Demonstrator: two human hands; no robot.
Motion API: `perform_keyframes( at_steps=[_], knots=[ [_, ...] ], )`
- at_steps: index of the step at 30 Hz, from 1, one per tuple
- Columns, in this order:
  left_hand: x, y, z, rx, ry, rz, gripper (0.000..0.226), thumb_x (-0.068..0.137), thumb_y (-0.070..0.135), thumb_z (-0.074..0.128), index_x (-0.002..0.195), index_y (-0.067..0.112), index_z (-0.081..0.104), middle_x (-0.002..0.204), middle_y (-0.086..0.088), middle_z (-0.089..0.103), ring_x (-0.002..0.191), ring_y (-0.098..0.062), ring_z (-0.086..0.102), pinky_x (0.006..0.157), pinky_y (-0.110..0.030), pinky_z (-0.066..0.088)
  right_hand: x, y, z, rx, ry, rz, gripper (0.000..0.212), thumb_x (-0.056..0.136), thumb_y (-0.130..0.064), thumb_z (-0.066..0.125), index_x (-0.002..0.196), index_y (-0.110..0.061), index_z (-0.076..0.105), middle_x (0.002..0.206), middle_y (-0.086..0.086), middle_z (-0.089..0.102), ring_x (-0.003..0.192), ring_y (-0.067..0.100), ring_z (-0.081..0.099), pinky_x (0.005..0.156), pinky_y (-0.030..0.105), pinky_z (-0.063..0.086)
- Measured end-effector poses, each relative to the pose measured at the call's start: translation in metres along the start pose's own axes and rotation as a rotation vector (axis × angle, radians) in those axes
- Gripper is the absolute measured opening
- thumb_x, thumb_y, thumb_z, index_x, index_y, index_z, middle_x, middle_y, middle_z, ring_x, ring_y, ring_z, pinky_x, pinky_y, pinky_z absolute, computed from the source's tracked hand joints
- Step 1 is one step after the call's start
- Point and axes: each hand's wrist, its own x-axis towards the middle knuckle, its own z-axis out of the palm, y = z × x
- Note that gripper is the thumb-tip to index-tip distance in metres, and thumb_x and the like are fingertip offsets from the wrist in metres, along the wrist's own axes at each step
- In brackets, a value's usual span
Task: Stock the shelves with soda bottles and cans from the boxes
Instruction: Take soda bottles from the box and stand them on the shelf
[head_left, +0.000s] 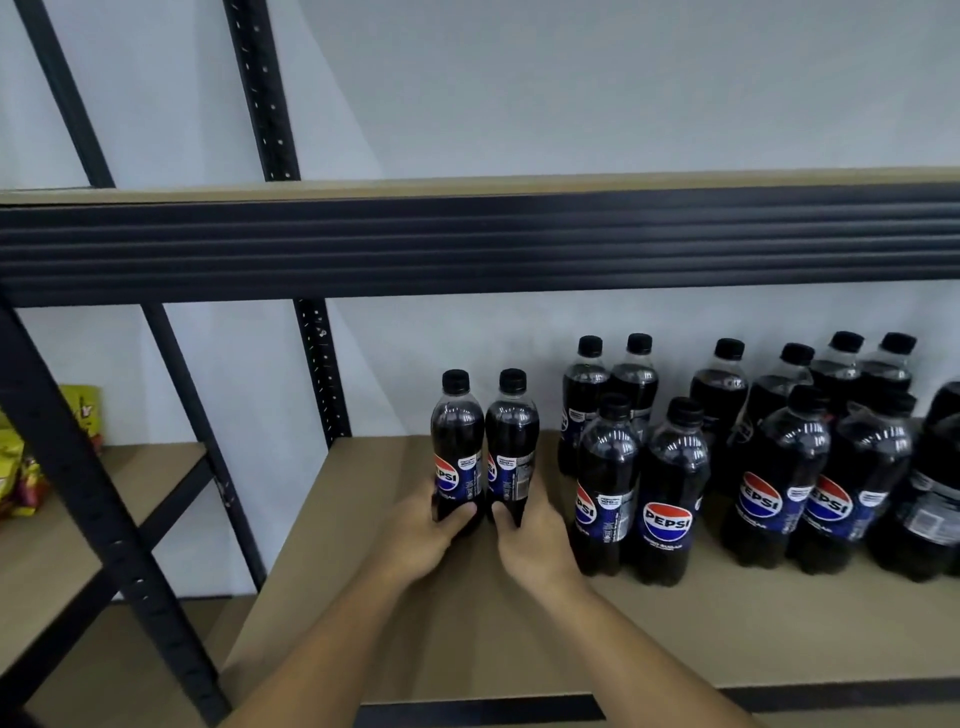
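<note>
Two soda bottles (483, 447) stand upright on the shelf (467, 623), each hand's fingers (460, 514) curled around one base. Sliding them flush beside the stocked bottles (644, 483) keeps rows tidy.

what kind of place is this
Likely a shop or its stockroom: black metal shelving with board shelves, rows of cola bottles standing on one, and snack packets on the neighbouring unit.
</note>
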Motion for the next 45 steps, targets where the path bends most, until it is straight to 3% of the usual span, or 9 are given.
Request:
perform_keyframes(
  at_steps=[3, 9, 14, 19, 23, 29, 33, 40, 45],
  knots=[
    [0.019, -0.014, 0.009, 0.037, 0.029, -0.024, 0.055, 0.076, 0.071, 0.064, 0.124, 0.045, 0.054, 0.107, 0.014, 0.071, 0.095, -0.014, 0.07, 0.084, -0.047, 0.06, 0.01, 0.0, -0.001, -0.001, -0.081, 0.045, 0.077, 0.101, -0.025, 0.058, 0.162, -0.021, 0.012, 0.149, 0.003, 0.053, 0.137, 0.023, 0.05, 0.112, 0.027, 0.033],
    [-0.004, 0.021, 0.013, 0.246, 0.051, -0.066, 0.043, 0.097, 0.04, 0.063, 0.137, 0.025, 0.057, 0.119, 0.0, 0.072, 0.107, -0.025, 0.067, 0.091, -0.038, 0.053, 0.004, 0.006, -0.009, -0.07, -0.247, 0.076, 0.085, 0.104, -0.032, 0.05, 0.162, -0.023, -0.011, 0.158, 0.004, 0.042, 0.146, 0.024, 0.039, 0.12, 0.033, 0.029],
    [-0.045, 0.034, 0.026, 0.615, -0.017, -0.093, 0.066, 0.099, 0.043, 0.052, 0.157, 0.021, 0.028, 0.144, -0.005, 0.051, 0.121, -0.03, 0.055, 0.105, -0.045, 0.046, -0.034, 0.027, -0.025, -0.362, -0.353, -0.213, 0.078, 0.104, -0.022, 0.046, 0.162, -0.017, -0.006, 0.17, -0.001, -0.005, 0.157, 0.018, 0.001, 0.123, 0.023, 0.004],
    [-0.094, 0.039, 0.048, 0.713, -0.054, -0.001, 0.052, 0.103, 0.044, 0.043, 0.148, 0.017, 0.044, 0.145, -0.005, 0.053, 0.128, -0.027, 0.05, 0.11, -0.036, 0.037, -0.069, 0.049, -0.064, -0.501, -0.495, -0.348, 0.062, 0.108, -0.034, 0.036, 0.163, -0.016, 0.011, 0.17, 0.003, 0.01, 0.157, 0.018, 0.007, 0.119, 0.02, -0.001],
    [-0.137, 0.043, 0.073, 0.679, -0.016, 0.105, 0.068, 0.094, 0.058, 0.029, 0.131, 0.012, 0.062, 0.135, -0.004, 0.061, 0.124, -0.026, 0.055, 0.107, -0.037, 0.04, -0.092, 0.067, -0.115, -0.543, -0.55, -0.428, 0.061, 0.108, -0.041, 0.037, 0.162, -0.019, 0.019, 0.168, 0.001, 0.02, 0.155, 0.016, 0.012, 0.12, 0.02, 0.003],
    [-0.206, 0.102, 0.142, 0.663, 0.052, 0.126, 0.059, 0.098, 0.053, 0.038, 0.135, 0.011, 0.06, 0.137, -0.005, 0.059, 0.124, -0.024, 0.056, 0.105, -0.033, 0.045, -0.117, 0.107, -0.218, -0.513, -0.586, -0.559, 0.058, 0.106, -0.042, 0.04, 0.159, -0.019, 0.031, 0.162, -0.004, 0.034, 0.15, 0.013, 0.027, 0.122, 0.024, 0.019],
    [-0.252, 0.149, 0.216, 0.683, 0.148, 0.13, 0.048, 0.1, 0.037, 0.059, 0.139, 0.01, 0.059, 0.141, -0.009, 0.06, 0.131, -0.027, 0.056, 0.107, -0.035, 0.045, -0.137, 0.155, -0.294, -0.451, -0.544, -0.669, 0.047, 0.105, -0.034, 0.047, 0.149, -0.017, 0.049, 0.148, -0.003, 0.052, 0.14, 0.015, 0.042, 0.116, 0.026, 0.03],
    [-0.314, 0.191, 0.356, 0.588, -0.08, -0.065, 0.043, 0.1, 0.037, 0.058, 0.135, 0.012, 0.057, 0.135, -0.008, 0.06, 0.115, -0.033, 0.062, 0.089, -0.04, 0.051, -0.2, 0.253, -0.392, -0.544, -0.643, -0.544, 0.047, 0.104, -0.032, 0.049, 0.148, -0.016, 0.049, 0.147, 0.003, 0.053, 0.137, 0.025, 0.045, 0.112, 0.034, 0.035],
    [-0.348, 0.177, 0.434, 0.523, -0.264, -0.224, 0.05, 0.1, 0.042, 0.055, 0.143, 0.018, 0.052, 0.132, -0.006, 0.061, 0.121, -0.03, 0.059, 0.093, -0.038, 0.051, -0.238, 0.326, -0.423, -0.637, -0.776, -0.414, 0.053, 0.105, -0.037, 0.045, 0.154, -0.016, 0.041, 0.154, 0.001, 0.047, 0.142, 0.021, 0.04, 0.116, 0.033, 0.032]
  ],
)
